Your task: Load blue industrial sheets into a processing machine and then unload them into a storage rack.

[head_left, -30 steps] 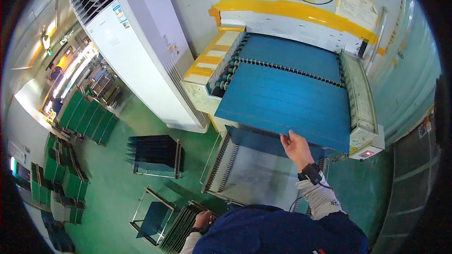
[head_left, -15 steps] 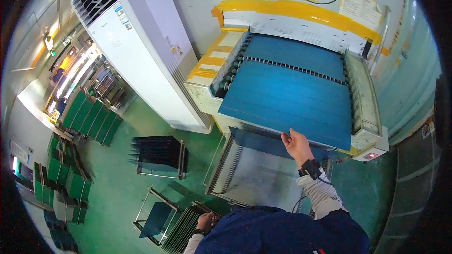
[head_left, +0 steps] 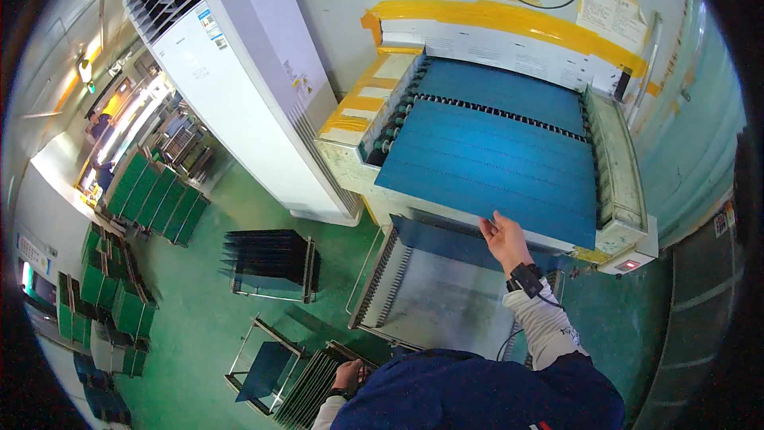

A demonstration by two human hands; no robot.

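A flat blue panel (head_left: 493, 163) lies on the rollers of a machine, its near edge sticking out past the front. My right hand (head_left: 507, 243) is raised just under that edge, fingers bent and apart, with nothing seen in it. Whether the fingertips touch the panel, I cannot tell. Low in the picture, my left hand (head_left: 348, 374) is closed beside a rack of upright dark panels (head_left: 312, 390). Its fingers are curled, and what they hold, if anything, is hidden. A second blue panel (head_left: 497, 84) lies farther back on the rollers.
Below the machine's front stands a slotted metal rack (head_left: 446, 295) with a dark panel across its far end. Left of it are a loaded dark rack (head_left: 274, 263) and a wire rack (head_left: 263, 370). A tall white air conditioner (head_left: 239, 87) stands beside the machine; green panel stacks (head_left: 155, 199) line the left.
The whole view has shifted slightly. My right hand's fingers have spread a little near the panel's edge. My left hand stays in its place.
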